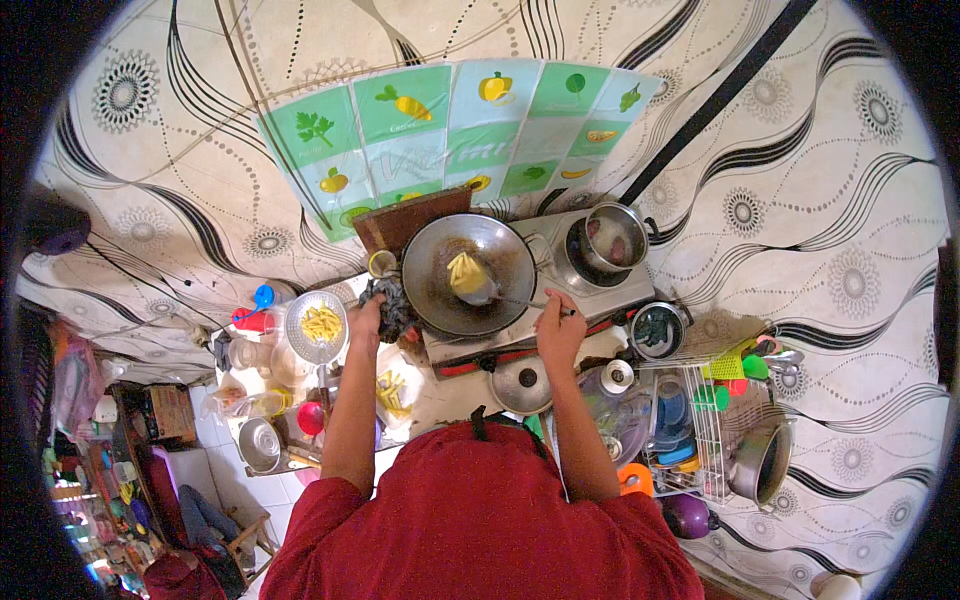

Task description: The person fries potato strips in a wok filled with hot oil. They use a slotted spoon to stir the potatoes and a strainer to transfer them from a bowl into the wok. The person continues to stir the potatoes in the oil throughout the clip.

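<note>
A wide metal wok (427, 304) with a browned inside sits on the left side of a gas stove (551, 289). My right hand (561, 334) grips the handle of a metal spatula (484, 294), whose blade is over the middle of the wok. Pale yellow potato sticks (465, 271) are bunched on the blade. At the wok's left side, my left hand (366, 319) holds a crumpled dark cloth (393, 304) against the rim; the wok's handle there is hidden. Just left of that hand, a perforated skimmer (295, 346) carries more yellow sticks (321, 322).
A pot with liquid and dark pieces (615, 232) stands on the right burner. In front lie a round metal lid (517, 386) and more potato sticks (391, 391). A small pot (658, 330) and wire dish rack (709, 435) are right; a red funnel-like item (251, 321) is left.
</note>
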Demonstrator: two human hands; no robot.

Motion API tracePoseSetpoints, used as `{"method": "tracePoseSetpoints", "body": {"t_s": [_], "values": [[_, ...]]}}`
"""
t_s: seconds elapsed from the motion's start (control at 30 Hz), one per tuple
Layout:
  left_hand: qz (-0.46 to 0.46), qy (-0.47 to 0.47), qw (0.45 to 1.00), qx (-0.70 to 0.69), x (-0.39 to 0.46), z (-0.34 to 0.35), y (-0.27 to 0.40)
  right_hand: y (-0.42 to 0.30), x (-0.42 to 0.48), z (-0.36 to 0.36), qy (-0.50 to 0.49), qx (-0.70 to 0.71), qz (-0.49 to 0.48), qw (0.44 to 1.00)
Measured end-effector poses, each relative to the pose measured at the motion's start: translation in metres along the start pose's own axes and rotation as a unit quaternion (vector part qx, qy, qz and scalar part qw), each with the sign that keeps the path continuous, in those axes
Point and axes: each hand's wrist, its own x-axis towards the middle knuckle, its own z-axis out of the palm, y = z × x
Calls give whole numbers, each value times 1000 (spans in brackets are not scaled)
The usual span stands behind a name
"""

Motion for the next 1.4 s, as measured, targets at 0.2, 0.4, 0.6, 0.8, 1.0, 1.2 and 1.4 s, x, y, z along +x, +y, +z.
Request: {"method": "tracePoseSetpoints", "body": {"t_s": [0.2, 0.4, 0.6, 0.8, 1.0, 1.2, 1.4], "values": [[-13, -28, 998, -46, -31, 8, 21, -12, -6, 1, 19, 39, -38, 998], [-9, 4, 999, 37, -22, 6, 20, 13, -18, -9, 20, -81, -52, 995], [-8, 2, 1000, 12, -40, 11, 34, 10, -10, 7, 32, 29, 4, 999], [-6, -27, 999, -26, -48, 8, 39, -14, -26, -13, 43, 47, -2, 998], [-2, -11, 1000, -13, -47, 12, 38, 29, -17, -8, 46, -82, -60, 994], [-18, -4, 1000, 13, -25, 6, 24, -4, -14, 3, 49, -11, 7, 999], [-1, -13, 1000, -3, -29, 7, 24, -10, -18, -12, 48, -109, -52, 992]]}}
